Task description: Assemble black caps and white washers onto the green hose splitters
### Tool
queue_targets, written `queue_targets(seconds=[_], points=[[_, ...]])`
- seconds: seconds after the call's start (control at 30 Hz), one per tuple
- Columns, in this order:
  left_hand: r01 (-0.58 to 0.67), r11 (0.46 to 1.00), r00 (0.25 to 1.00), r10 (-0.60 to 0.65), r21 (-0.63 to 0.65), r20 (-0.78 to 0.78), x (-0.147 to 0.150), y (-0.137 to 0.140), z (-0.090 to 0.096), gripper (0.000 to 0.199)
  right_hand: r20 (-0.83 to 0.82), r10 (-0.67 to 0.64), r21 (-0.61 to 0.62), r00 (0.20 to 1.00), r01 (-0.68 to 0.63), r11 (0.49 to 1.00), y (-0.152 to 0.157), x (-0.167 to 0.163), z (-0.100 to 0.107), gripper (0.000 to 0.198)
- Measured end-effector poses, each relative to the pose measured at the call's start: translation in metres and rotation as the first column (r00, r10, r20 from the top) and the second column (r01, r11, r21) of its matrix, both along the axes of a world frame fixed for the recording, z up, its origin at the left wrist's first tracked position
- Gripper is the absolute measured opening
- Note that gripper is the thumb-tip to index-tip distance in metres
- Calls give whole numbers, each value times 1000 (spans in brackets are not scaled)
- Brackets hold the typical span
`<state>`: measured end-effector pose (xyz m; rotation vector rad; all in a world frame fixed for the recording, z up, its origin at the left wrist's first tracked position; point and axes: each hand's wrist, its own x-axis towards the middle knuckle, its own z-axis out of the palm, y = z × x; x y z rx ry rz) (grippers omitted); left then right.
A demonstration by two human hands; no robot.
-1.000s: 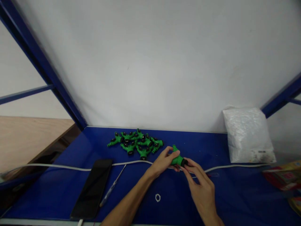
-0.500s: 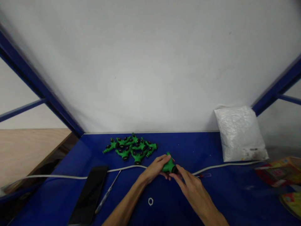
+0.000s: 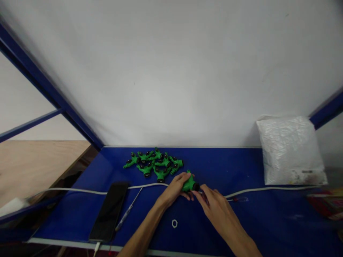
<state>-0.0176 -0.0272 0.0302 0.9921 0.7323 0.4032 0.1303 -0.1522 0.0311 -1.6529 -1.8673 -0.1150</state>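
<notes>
A green Y-shaped hose splitter (image 3: 189, 184) with a black collar is gripped in my left hand (image 3: 175, 188), whose thumb lies on top and fingers curl beneath. Close to the collar, my right hand (image 3: 214, 201) has its thumb and fingertips pinched together. Whatever may be between those fingertips is too small or hidden to make out. Several more green hose splitters (image 3: 160, 174) with dark valve knobs lie together behind my left hand. On the tabletop in front of my hands rests a thin whitish ring (image 3: 174, 223).
Left of my arm lie a thin screwdriver (image 3: 124, 216) and a black phone (image 3: 109, 210) with a plugged-in cable. A white cord (image 3: 88, 191) crosses the blue table (image 3: 230, 160). Another screwdriver (image 3: 241, 199) is at right, near a white plastic package (image 3: 292, 150).
My right fingertips have come off the splitter's collar and drawn slightly away from it. My left hand keeps its hold. The camera view has shifted, showing the table's front edge.
</notes>
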Motion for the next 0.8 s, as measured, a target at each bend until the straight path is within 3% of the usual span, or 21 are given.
queue_targets(seconds=[0.2,0.3,0.37,0.5,0.6,0.7,0.8], points=[[39,998,997,-36,48,-70,0,11,9,53,30,-3,53,1000,1,999,6,0,-13,41],[-2,996,998,8,85,-68,0,14,10,47,59,22,115,998,-28,993,6,-4,-13,45],[-69,993,996,74,96,-52,-1,14,8,42,26,1,128,1000,-4,992,7,-9,-11,39],[-128,992,989,127,-16,-72,-4,12,-1,46,-104,-71,128,992,84,988,12,-18,-5,31],[-130,991,989,133,38,-69,-6,11,-2,41,-136,12,156,991,9,988,13,-21,-5,34],[-42,993,996,50,108,-78,-6,9,5,34,-197,69,93,978,-52,994,10,-22,-15,30],[-21,986,993,39,163,-108,-6,7,13,30,-263,-90,-42,961,82,996,3,-24,-30,30]])
